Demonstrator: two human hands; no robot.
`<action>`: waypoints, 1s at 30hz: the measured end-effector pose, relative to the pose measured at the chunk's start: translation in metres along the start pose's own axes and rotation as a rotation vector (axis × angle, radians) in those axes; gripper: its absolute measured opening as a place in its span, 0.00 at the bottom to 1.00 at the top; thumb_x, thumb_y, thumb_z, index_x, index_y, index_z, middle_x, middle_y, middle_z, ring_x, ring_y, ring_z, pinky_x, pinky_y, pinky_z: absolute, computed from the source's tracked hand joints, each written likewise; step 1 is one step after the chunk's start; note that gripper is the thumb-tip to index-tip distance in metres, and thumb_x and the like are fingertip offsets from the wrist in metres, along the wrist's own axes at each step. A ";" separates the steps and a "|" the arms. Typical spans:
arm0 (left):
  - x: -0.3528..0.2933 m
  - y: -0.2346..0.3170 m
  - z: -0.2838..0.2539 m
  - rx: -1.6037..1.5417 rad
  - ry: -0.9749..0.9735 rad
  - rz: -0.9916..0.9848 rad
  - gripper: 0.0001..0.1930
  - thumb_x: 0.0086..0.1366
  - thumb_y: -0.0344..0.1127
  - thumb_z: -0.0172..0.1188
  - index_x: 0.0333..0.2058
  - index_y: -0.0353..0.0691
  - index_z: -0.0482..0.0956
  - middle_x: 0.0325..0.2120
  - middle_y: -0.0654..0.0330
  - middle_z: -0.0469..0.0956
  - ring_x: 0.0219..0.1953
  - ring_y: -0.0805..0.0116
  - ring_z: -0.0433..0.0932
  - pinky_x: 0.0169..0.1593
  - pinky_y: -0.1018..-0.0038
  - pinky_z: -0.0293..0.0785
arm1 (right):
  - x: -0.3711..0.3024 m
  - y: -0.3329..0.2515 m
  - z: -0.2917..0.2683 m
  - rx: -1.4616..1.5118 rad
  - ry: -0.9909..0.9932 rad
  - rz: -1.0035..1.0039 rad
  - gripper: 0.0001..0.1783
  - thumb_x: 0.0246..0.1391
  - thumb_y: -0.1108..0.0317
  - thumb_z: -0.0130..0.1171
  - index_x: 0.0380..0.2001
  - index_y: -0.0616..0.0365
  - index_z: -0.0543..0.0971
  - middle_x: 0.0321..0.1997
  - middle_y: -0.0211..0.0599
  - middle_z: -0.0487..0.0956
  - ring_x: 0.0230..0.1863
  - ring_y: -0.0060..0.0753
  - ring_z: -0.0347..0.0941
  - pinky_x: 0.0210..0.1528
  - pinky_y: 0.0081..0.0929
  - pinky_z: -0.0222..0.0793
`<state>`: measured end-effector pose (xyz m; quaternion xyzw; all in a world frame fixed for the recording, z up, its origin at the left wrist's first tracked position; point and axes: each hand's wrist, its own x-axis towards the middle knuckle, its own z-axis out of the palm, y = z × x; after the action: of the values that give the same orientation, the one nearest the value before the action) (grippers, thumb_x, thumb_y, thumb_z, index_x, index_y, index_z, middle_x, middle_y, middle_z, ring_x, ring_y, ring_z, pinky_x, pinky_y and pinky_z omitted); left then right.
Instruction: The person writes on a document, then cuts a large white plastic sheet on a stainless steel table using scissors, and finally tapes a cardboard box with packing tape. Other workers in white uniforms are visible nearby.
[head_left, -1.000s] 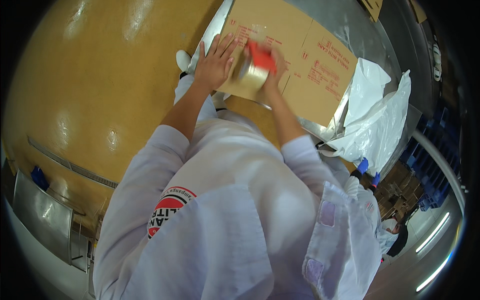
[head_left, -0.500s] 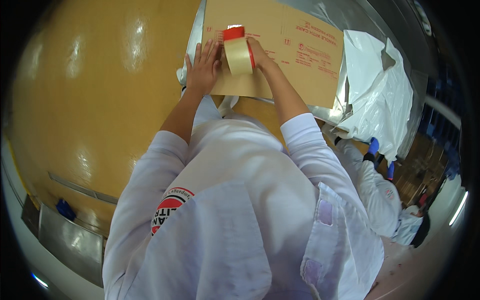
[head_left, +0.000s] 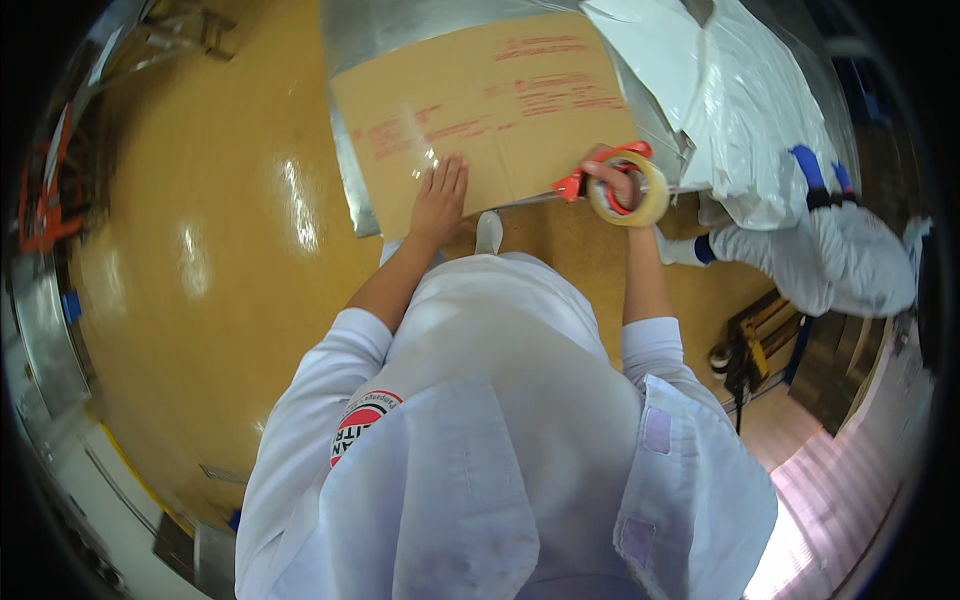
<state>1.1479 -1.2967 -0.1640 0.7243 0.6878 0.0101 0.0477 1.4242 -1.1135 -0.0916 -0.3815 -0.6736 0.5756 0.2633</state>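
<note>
A flat brown cardboard box (head_left: 480, 80) with red print lies on a metal table (head_left: 350, 180). My left hand (head_left: 440, 203) rests on its near part, fingers stretched out over the cardboard. A shiny patch, seemingly clear tape, shows on the board just beyond those fingertips. My right hand (head_left: 610, 180) is wrapped round a red tape dispenser (head_left: 572, 187) carrying a large roll of yellowish clear tape (head_left: 656, 192). It is held off the box's near right corner, apart from the cardboard.
Crumpled white plastic sheeting (head_left: 750, 90) covers the table's right side. Beyond it a co-worker in white (head_left: 830, 250) with blue gloves bends near the sheeting. A yellow and black pallet jack (head_left: 755, 345) stands at the right. An orange frame (head_left: 50, 200) is at the far left.
My right hand has carried the tape dispenser from the box's left part to its near right corner. My left hand stays flat on the cardboard. The whole view has turned.
</note>
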 end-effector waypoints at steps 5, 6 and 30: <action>-0.028 -0.021 -0.062 0.129 -0.255 0.099 0.39 0.55 0.36 0.64 0.63 0.30 0.59 0.67 0.47 0.55 0.69 0.52 0.54 0.70 0.59 0.50 | -0.094 0.080 -0.111 0.652 0.611 -0.065 0.09 0.56 0.63 0.59 0.32 0.57 0.77 0.30 0.29 0.77 0.29 0.27 0.71 0.34 0.27 0.69; -0.024 -0.033 -0.098 -0.127 -0.208 0.133 0.39 0.54 0.33 0.64 0.63 0.30 0.59 0.67 0.46 0.55 0.69 0.52 0.54 0.70 0.60 0.50 | -0.118 0.106 -0.135 0.787 0.740 -0.128 0.10 0.57 0.62 0.59 0.35 0.57 0.77 0.35 0.33 0.78 0.32 0.30 0.74 0.36 0.30 0.71; 0.058 -0.012 -0.052 -0.254 -0.470 -0.477 0.68 0.32 0.46 0.81 0.69 0.71 0.43 0.72 0.58 0.30 0.71 0.34 0.30 0.61 0.23 0.37 | 0.057 0.013 0.075 -0.145 0.276 -0.182 0.15 0.41 0.67 0.76 0.31 0.61 0.82 0.31 0.31 0.82 0.33 0.20 0.76 0.39 0.20 0.73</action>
<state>1.1352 -1.2359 -0.1157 0.5142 0.8009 -0.0828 0.2955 1.3349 -1.1095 -0.1238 -0.4123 -0.7026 0.4415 0.3761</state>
